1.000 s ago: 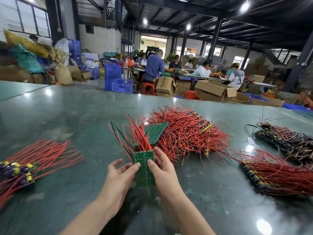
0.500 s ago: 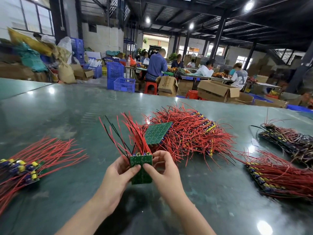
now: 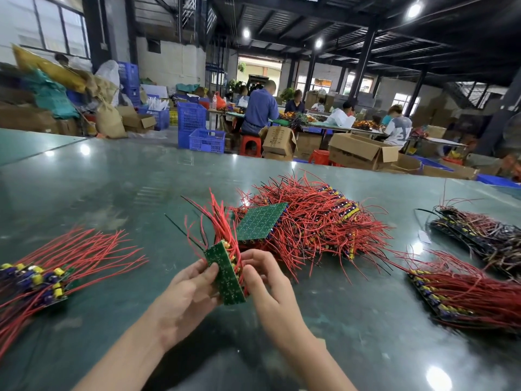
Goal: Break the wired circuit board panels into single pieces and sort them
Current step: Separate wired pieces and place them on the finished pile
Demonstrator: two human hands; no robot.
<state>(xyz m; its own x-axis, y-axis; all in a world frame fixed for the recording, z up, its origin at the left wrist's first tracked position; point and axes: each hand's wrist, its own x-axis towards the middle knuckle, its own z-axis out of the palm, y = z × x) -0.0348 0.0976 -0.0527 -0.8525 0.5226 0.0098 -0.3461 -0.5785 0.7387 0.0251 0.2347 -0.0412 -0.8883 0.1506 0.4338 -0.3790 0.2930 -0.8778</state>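
Round ceiling lamps [image 3: 414, 9] shine bright spots on the shiny green table [image 3: 366, 348]. Edges look bent and blurry.

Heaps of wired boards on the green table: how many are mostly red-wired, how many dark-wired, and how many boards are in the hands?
Red-wired heaps: 3, at the left, the middle and the right
Dark-wired heaps: 1, far right
Board strips held in both hands: 1
Total: 5
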